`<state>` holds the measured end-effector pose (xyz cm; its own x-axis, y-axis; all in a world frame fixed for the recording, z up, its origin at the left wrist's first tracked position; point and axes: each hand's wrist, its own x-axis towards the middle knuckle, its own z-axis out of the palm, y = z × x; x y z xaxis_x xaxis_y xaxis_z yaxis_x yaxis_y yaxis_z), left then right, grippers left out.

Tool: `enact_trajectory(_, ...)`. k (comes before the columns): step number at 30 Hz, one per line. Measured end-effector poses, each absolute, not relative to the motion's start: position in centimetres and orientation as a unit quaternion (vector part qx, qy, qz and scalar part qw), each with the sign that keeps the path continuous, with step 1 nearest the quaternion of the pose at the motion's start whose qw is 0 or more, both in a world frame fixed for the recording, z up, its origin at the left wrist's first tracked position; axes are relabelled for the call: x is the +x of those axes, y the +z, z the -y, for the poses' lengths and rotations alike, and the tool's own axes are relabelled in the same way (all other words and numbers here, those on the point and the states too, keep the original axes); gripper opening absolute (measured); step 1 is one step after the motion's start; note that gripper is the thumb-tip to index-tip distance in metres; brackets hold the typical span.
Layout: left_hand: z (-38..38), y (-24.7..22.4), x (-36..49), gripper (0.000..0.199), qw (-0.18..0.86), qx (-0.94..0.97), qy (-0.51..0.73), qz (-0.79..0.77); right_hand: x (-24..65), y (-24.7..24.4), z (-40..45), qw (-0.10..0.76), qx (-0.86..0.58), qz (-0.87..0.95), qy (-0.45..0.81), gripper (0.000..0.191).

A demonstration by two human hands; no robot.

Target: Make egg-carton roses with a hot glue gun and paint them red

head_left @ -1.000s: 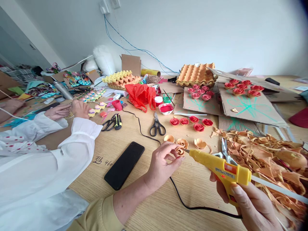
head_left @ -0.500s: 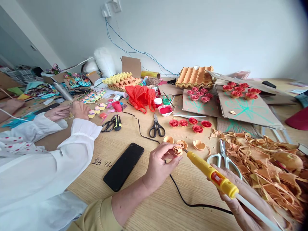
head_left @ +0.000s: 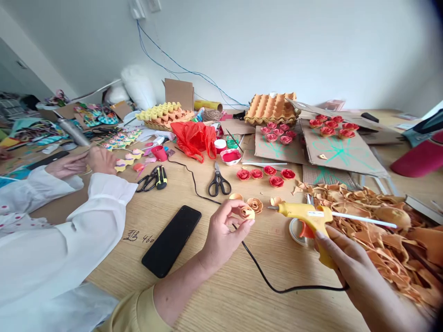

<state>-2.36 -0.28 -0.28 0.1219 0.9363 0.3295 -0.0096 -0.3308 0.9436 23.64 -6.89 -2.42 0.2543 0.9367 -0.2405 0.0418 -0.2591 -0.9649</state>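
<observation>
Between the thumb and fingers of my left hand [head_left: 223, 230] is a small rolled rose [head_left: 248, 212] of orange egg-carton pulp. My right hand [head_left: 349, 258] grips a yellow hot glue gun [head_left: 308, 214] by its handle, its nozzle pointing left and apart from the rose. A white glue stick [head_left: 363, 219] juts from its back. Behind my left hand lie an unpainted carton flower [head_left: 255, 205] and a petal cup [head_left: 236, 197], partly covered. The glue gun hides most of another cup [head_left: 276, 201] and the pale-handled scissors [head_left: 296, 230].
Red painted roses [head_left: 277, 181] sit beyond, more on cardboard sheets [head_left: 349, 154]. Orange scraps [head_left: 374, 226] heap at right. A phone [head_left: 172, 240], black scissors [head_left: 219, 180] and the gun's cord [head_left: 263, 279] lie on the table. At left, a co-worker's white sleeves [head_left: 104, 207] reach in.
The glue gun has moved away from the rose to the right and turned side-on. My left hand still holds the rose, tilted a little differently. The view has shifted slightly right.
</observation>
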Motion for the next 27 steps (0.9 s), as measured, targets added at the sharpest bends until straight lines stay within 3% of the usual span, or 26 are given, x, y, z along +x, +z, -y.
enact_trajectory(6, -1.1, 0.7, -3.6, 0.028, 0.441, 0.517, 0.634, -0.369, 24.1, -2.8, 6.3, 0.395, -0.72, 0.477, 0.313, 0.055)
enact_trajectory(13, -3.9, 2.6, -6.5, 0.029, 0.295, 0.413, 0.785, -0.356, 23.8, -3.6, 6.0, 0.3, -0.75, 0.573, 0.136, 0.043)
enact_trajectory(16, -3.4, 2.5, -6.3, 0.03, 0.275, 0.475, 0.751, -0.367, 24.2, -4.5, 6.0, 0.28, -0.737, 0.609, 0.088, 0.046)
enact_trajectory(21, -0.5, 2.2, -4.2, 0.029, 0.429, 0.599, 0.576, -0.355, 23.6, -3.1, 6.6, 0.313, -0.732, 0.605, 0.027, 0.047)
enact_trajectory(23, 0.7, 2.4, -3.4, 0.028, 0.518, 0.629, 0.479, -0.327, 22.5, -1.9, 7.2, 0.39, -0.692, 0.599, 0.103, 0.036)
enact_trajectory(24, 1.3, 2.5, -3.1, 0.027, 0.556, 0.639, 0.437, -0.304, 21.8, -1.2, 7.6, 0.433, -0.645, 0.597, 0.198, 0.033)
enact_trajectory(27, 2.6, 2.6, -2.4, 0.028, 0.621, 0.658, 0.353, -0.239, 19.5, 0.1, 8.6, 0.454, -0.464, 0.578, 0.494, 0.055)
